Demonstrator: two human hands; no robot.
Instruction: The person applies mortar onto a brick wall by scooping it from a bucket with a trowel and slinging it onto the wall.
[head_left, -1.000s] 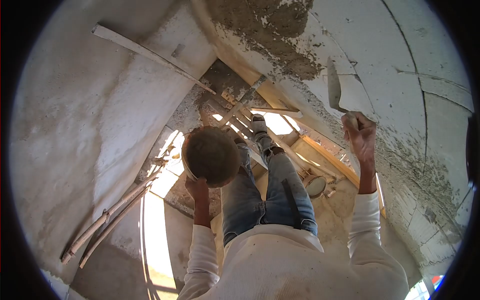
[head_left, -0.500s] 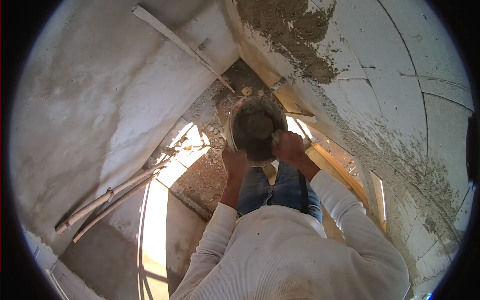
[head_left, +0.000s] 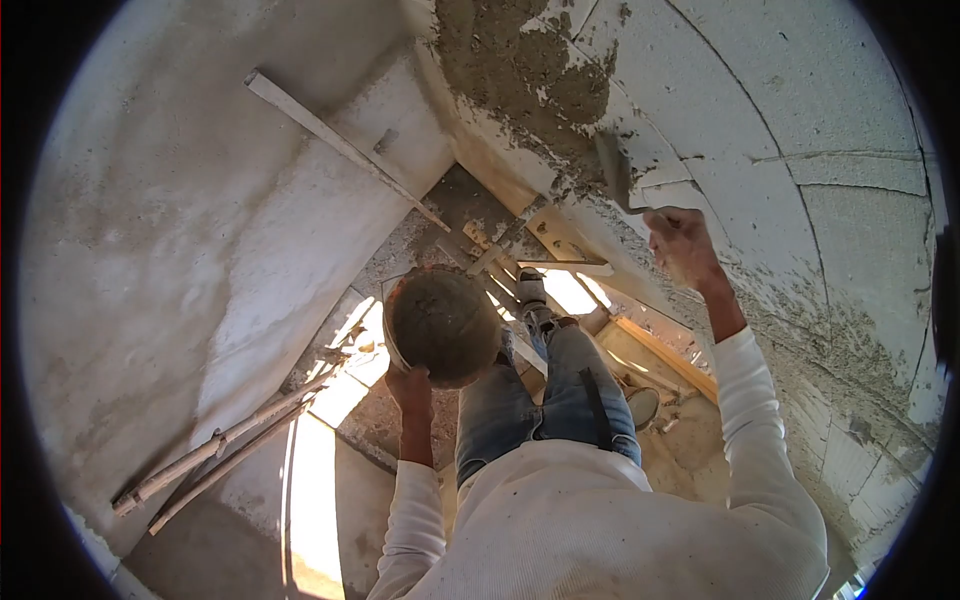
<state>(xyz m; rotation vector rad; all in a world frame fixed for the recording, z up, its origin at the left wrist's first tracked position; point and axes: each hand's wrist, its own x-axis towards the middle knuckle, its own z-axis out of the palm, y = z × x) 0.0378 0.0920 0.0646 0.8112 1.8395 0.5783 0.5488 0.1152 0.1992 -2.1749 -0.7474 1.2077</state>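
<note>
As I judge it, the bucket (head_left: 389, 335) just beyond the left hand (head_left: 410, 392) is heavy, rightly gripped by its rim. Right hand (head_left: 686, 246) clasps the likely light, stiff trowel (head_left: 617, 175) by its handle, blade beyond the grip.

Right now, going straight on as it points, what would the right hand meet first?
Led by the trowel, the right hand would likely first meet the wall by the dark mortar patch; whether trowel and wall touch is unclear.
</note>
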